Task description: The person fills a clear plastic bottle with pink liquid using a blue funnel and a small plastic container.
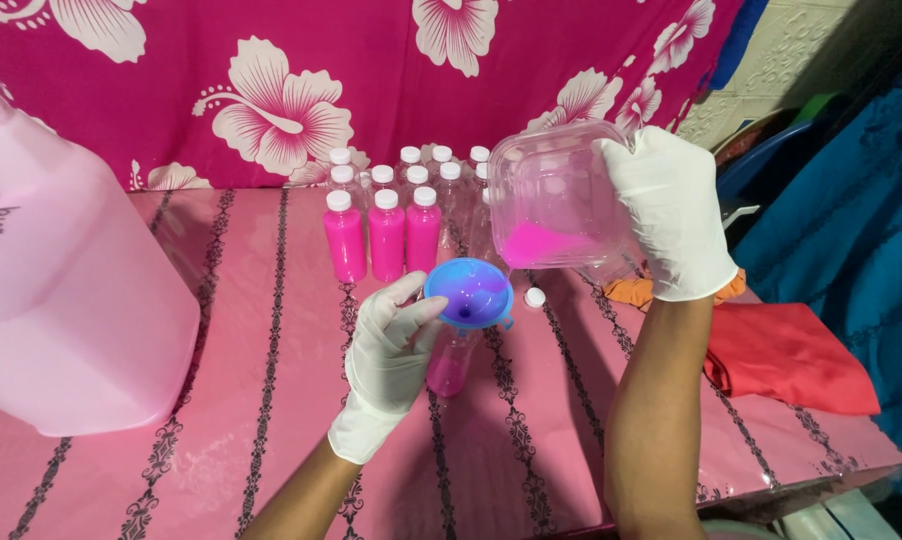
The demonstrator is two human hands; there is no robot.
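Funnel (469, 291) hiding bottle (449, 366) neck, left hand (396, 345) fingers clamped on it, right hand (671, 210) gripping tilted tub (556, 200) (jug (66, 280) cropped).

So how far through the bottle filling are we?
Done: three capped bottles stand full of pink liquid. In hand: the left hand steadies the blue funnel on a partly filled bottle, while the right hand tips the clear tub. Left: the clear capped bottles behind look empty.

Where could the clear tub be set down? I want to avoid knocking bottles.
Bare tablecloth lies between the big pink jug and the left hand; another patch between the right forearm and red cloth. Crowded at the back: capped bottles behind the funnel.
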